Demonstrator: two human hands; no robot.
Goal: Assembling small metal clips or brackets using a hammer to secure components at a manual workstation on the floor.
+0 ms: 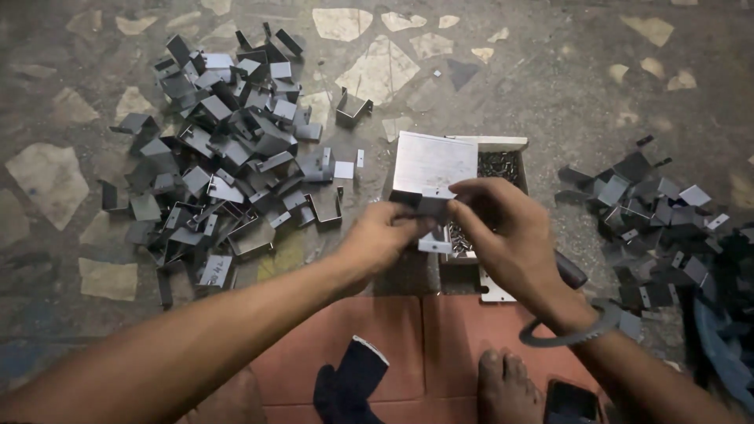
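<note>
Far left: heap of grey bent metal brackets on the stone floor. Centre: left hand pinching a small bracket from its left, fingers pressed onto it. Bracket held between both hands, above an open box of screws. Right hand closed on the same bracket from above and right, thumb and forefinger pinching. Far right: second bracket pile.

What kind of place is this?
Probably a small informal metalwork shop, worked from the floor: a big pile of bent metal brackets on a terrazzo floor, a second heap, an open box of screws, and both hands on one bracket.
</note>
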